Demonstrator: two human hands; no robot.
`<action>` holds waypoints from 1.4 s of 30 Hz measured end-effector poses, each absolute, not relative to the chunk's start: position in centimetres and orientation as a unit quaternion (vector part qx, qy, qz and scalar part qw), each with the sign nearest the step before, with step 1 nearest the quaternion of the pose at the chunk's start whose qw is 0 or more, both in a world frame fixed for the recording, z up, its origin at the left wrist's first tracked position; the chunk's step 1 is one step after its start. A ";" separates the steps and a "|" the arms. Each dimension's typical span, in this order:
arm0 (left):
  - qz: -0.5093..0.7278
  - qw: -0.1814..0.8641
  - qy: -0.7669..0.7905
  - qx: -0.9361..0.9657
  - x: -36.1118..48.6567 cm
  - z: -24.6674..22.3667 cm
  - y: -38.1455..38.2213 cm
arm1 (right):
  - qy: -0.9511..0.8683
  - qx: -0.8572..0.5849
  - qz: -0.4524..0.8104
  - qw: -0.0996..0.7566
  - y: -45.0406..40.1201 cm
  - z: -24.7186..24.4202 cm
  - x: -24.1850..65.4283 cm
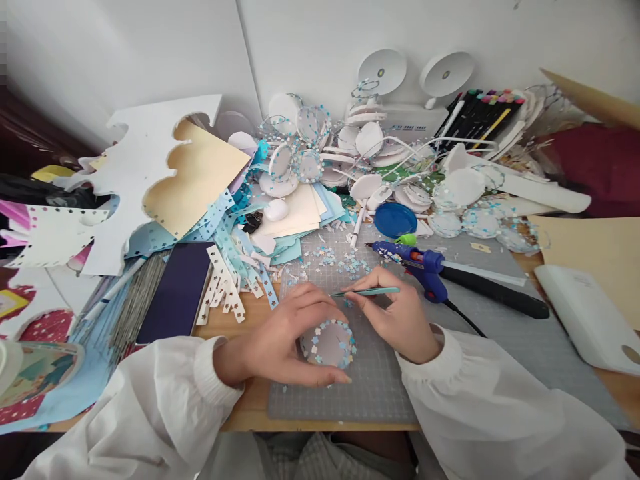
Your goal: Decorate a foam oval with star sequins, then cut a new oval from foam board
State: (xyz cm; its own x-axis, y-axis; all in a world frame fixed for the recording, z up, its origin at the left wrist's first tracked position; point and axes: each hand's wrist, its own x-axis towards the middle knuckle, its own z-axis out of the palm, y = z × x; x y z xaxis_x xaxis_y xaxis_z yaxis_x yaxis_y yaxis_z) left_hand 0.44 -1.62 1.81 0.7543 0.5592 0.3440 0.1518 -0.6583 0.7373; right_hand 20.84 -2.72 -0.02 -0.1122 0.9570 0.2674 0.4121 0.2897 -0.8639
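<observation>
My left hand [285,337] curls around a round white disc [327,343], thumb along its near side and fingers at the far side. Small blue and white paper flowers ring the disc's edge. In my right hand [395,317] is a pair of teal tweezers [373,291], pinched between thumb and fingers. Its tips point left toward my left fingertips, just beyond the disc; whether they grip anything is too small to tell. Loose paper flowers [330,260] lie scattered on the grey cutting mat [370,393], beyond both hands.
A blue glue gun [425,267] lies right of my right hand, beside a black-handled tool [500,293]. Behind are a blue lid [395,220] and piled white discs [370,139]. Punched paper strips [223,287] and a dark phone-like slab [175,290] lie left; a white box [587,317] stands right.
</observation>
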 end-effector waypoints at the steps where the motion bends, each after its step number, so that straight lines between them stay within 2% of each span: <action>1: 0.288 0.364 0.196 0.864 0.5 1.8 -1.6 | -0.679 -0.502 0.315 0.433 -2.8 -0.1 20.8; 10: 0.283 0.368 0.137 0.875 0.7 1.2 -1.7 | -0.646 -0.481 0.262 0.532 -3.1 0.4 20.5; 17: 0.222 0.313 0.246 0.890 0.6 1.5 -1.7 | -0.510 -0.418 0.376 0.651 -3.0 0.8 21.0; 23: 0.231 0.308 0.284 0.878 0.6 1.5 -1.7 | -0.484 -0.409 0.442 0.635 -2.8 1.1 21.6; 30: 0.369 0.351 0.294 0.809 -0.1 1.5 -1.7 | -0.552 -0.377 0.415 0.617 -3.7 0.6 21.1; 42: 0.432 0.369 0.318 0.759 0.6 1.5 -1.9 | -0.581 -0.356 0.407 0.609 -4.2 1.2 20.6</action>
